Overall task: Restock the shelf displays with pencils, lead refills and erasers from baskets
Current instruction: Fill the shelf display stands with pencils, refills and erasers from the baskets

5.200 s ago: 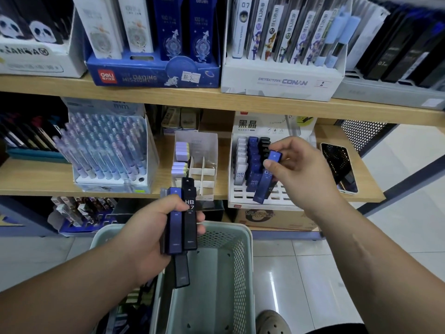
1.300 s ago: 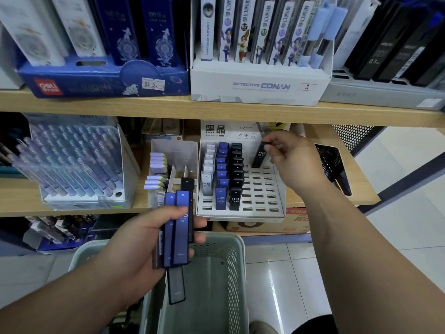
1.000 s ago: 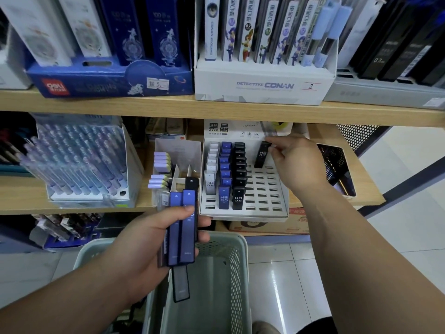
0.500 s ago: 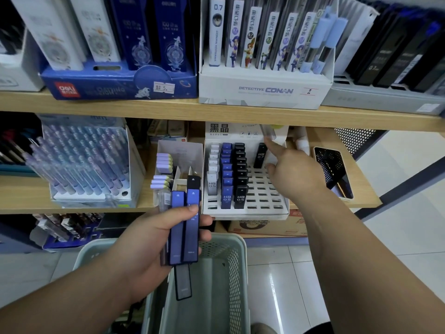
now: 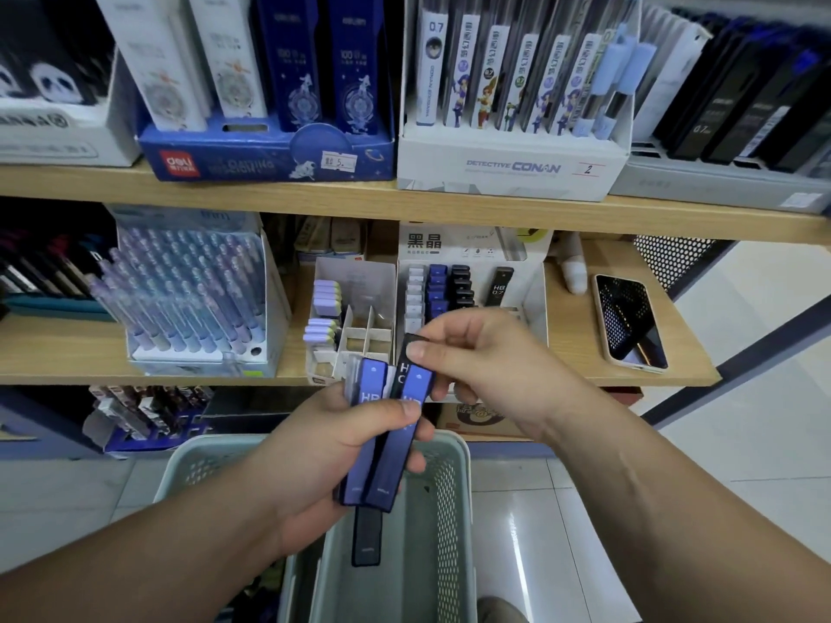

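While the person faced the shelves, the left hand (image 5: 323, 460) gripped a bundle of lead refill cases (image 5: 382, 460) above the pale green basket (image 5: 456, 483), with the thumb laid across the front. At least 2 blue cases faced up, and 1 dark end stuck out below the palm. Thumb and forefinger of the right hand (image 5: 490, 366) pinched the top end of a black case (image 5: 398, 375) standing between the blue ones, its lettering partly hidden.

On the middle shelf (image 5: 571, 348), just beyond the hands, stood the white display rack (image 5: 533, 308). It had 3 filled columns at its left: white cases (image 5: 414, 290), blue cases (image 5: 436, 285) and black cases (image 5: 462, 285). 1 lone case marked HB 0.7 (image 5: 500, 285) stood in a column further right. The rack's near rows were hidden behind the right hand.

Just left of the rack was an eraser box (image 5: 359, 308), with purple erasers (image 5: 327, 294) in its left compartments. Left of that was a pen display (image 5: 193, 299). A phone (image 5: 629, 326) lay on the shelf right of the rack. A Detective Conan box (image 5: 512, 166) stood on the upper shelf above it.
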Available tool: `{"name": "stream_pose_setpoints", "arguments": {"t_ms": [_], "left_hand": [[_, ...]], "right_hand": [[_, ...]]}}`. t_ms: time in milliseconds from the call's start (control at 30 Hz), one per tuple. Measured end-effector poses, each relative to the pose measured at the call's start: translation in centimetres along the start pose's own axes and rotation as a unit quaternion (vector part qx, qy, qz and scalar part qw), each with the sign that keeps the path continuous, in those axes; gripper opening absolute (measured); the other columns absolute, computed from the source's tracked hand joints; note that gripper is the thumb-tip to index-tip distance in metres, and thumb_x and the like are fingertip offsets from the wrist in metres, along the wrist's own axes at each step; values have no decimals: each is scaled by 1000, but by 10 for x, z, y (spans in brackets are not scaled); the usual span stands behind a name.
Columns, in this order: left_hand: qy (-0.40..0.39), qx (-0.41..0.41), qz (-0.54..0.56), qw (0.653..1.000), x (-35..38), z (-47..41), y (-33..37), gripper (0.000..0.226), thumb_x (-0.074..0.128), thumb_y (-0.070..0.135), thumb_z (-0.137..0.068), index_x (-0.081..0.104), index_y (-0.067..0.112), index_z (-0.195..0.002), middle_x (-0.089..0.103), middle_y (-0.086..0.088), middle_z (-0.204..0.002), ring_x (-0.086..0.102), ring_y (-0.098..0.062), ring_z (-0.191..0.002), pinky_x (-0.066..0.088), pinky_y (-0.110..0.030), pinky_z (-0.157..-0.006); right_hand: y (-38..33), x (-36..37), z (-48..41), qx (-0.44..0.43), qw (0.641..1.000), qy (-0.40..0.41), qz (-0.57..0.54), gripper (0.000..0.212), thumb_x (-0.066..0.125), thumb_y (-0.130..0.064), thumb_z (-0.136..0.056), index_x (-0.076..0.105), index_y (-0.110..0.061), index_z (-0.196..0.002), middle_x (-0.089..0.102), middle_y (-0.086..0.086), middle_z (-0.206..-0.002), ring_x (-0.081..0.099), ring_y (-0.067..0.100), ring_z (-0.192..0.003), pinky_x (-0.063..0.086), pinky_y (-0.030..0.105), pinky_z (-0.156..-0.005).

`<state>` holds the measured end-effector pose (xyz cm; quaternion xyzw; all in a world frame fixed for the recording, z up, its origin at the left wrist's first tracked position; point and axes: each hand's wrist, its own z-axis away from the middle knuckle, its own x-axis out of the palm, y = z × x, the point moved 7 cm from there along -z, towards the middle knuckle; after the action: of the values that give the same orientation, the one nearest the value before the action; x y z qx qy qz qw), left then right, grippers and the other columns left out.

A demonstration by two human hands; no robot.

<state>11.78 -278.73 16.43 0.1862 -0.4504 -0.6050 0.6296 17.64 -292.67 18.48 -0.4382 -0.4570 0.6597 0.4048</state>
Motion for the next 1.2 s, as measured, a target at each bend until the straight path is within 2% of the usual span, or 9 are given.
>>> {"name": "stream_pose_setpoints", "arguments": {"t_ms": [100, 167, 300, 400, 533, 667, 833, 967, 1200], "left_hand": [[-12, -4, -13, 1000, 5, 2, -2, 37, 71, 17, -69, 69, 5, -103, 72, -16, -80, 64, -22, -58, 51, -26, -50], [-16, -9, -21, 1000, 7, 2, -5, 23, 70, 13, -76, 68, 4, -98, 72, -16, -80, 64, -23, -58, 51, -25, -50], [3, -16, -20, 1000, 4, -1, -11, 14, 67, 9, -82, 67, 3, -94, 73, -18, -82, 65, -23, -58, 51, -26, -53], [24, -21, -8, 999, -1, -4, -13, 25, 69, 15, -78, 68, 1, -99, 74, -16, -83, 66, -21, -58, 50, -25, -50], [71, -32, 43, 996, -11, -8, -14, 18, 64, 12, -89, 68, 3, -105, 74, -18, -87, 68, -22, -57, 52, -25, -45], [80, -53, 63, 993, -17, -14, -16, 20, 57, 12, -93, 65, 2, -109, 75, -16, -89, 69, -23, -60, 52, -25, -46], [73, -61, 60, 994, -16, -18, -15, 25, 56, 12, -92, 66, -2, -110, 75, -16, -90, 70, -21, -61, 53, -25, -45], [68, -58, 65, 994, -16, -19, -11, 30, 57, 12, -91, 65, -4, -116, 75, -16, -89, 69, -22, -60, 53, -26, -45], [67, -58, 75, 993, -22, -19, -3, 33, 56, 13, -92, 61, -4, -120, 73, -15, -87, 67, -23, -61, 52, -28, -45]], "right_hand": [[4, -3, 7, 16, 999, 9, -37, 12, 68, -16, -94, 71, -5, -91, 71, 6, -76, 59, 10, -59, 35, 21, -48], [6, -14, 10, 29, 992, 45, -113, 7, 66, -13, -95, 70, -9, -91, 71, 7, -78, 60, 12, -57, 37, 20, -46], [10, -70, 15, 17, 959, 207, -192, 3, 66, -10, -95, 67, -10, -98, 72, 7, -82, 63, 12, -57, 44, 21, -47], [15, -118, 24, -21, 933, 331, -138, 8, 65, -8, -96, 62, -13, -101, 70, 7, -84, 66, 13, -59, 50, 25, -53], [24, -148, 28, -51, 913, 405, 13, 17, 65, -11, -96, 62, -27, -94, 72, 5, -84, 73, 19, -71, 60, 37, -66], [24, -148, 12, -101, 901, 394, 152, 16, 65, -16, -93, 66, -32, -98, 71, -10, -89, 72, 19, -84, 60, 51, -78], [19, -128, -11, -149, 886, 367, 242, 18, 63, -9, -95, 68, -22, -107, 70, -8, -91, 67, 13, -86, 53, 20, -78], [29, -120, -30, -142, 883, 331, 300, 23, 62, -13, -95, 67, -30, -110, 71, 2, -102, 68, 19, -90, 56, 37, -79], [30, -123, -40, -141, 877, 312, 337, 27, 60, -12, -95, 68, -30, -112, 71, 4, -97, 65, 20, -78, 55, 36, -70]]}}
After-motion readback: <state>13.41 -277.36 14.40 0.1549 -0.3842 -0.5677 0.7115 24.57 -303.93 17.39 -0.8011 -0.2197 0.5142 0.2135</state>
